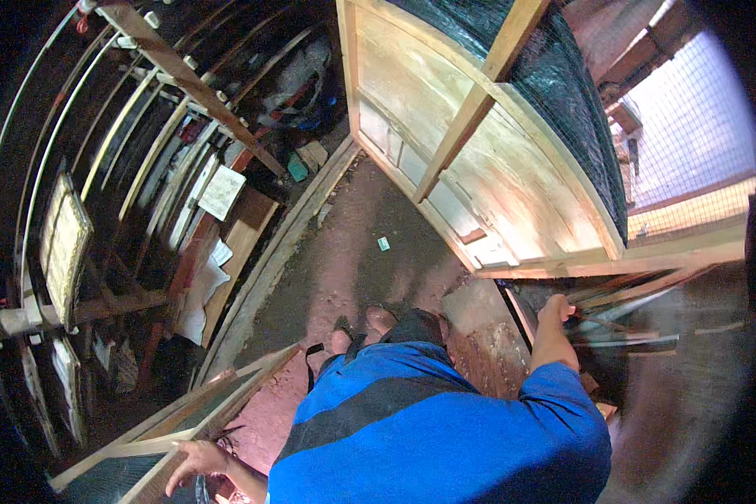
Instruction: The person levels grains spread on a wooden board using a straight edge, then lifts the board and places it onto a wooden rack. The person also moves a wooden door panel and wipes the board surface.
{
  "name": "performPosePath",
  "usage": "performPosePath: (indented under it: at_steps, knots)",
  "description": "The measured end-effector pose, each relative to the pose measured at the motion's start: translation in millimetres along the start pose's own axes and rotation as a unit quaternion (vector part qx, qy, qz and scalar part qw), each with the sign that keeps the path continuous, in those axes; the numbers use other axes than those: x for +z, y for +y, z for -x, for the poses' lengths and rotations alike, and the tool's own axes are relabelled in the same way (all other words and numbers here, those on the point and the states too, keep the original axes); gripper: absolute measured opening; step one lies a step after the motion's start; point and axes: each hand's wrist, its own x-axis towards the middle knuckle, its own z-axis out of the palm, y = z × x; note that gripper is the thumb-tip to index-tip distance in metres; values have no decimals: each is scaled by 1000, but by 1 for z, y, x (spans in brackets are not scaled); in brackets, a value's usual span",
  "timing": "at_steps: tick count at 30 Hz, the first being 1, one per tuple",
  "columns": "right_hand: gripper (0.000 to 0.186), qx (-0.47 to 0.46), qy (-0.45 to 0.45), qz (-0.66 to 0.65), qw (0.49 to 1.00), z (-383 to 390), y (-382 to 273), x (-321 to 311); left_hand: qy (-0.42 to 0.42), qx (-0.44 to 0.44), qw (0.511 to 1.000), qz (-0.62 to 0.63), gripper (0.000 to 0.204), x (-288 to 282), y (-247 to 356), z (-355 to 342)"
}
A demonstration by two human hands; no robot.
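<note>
One grey-brown floor [336, 235]

Far right stands a pale timber-framed plywood panel [512, 151]; near left, a wooden frame with dark mesh [235, 397], the left hand [197, 464] at its rail, fingers spread. Right hand [554, 312]: fingers curled, hold unclear. White card [384, 244] mid-floor, markings illegible.

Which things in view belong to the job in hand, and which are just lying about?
Likely the job's, judging by the hands:
wooden frame with dark mesh, at the left hand
blurred wood strips, beside the right hand, whose grip is unclear

Probably just lying about:
small pale item on the floor
pale sheets at left
green block
</note>
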Motion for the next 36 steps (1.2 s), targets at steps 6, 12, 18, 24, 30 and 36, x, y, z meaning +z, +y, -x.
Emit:
performPosePath:
  at_steps: [6,12,18,24,30,36]
  knots:
    - [50,20,44,72,996,5,57,-27,49,97,980,164,116,44,54,-33]
    - [55,7,54,256,965,27,80,-84,-86,100,944,303,109,87,67,-57]
    - [64,-86,-19,105,991,62,50,-137,-137,148,952,232,106,133,63,-92]
    - [69,-158,-84,20,984,51,-31,-128,-190,142,930,281,108,157,69,-124]
    - [63,-165,-87,247,951,68,-9,-160,-175,200,934,241,108,188,66,-151]
    - [62,-123,-129,443,879,111,65,-220,-165,218,932,237,114,222,75,-174]
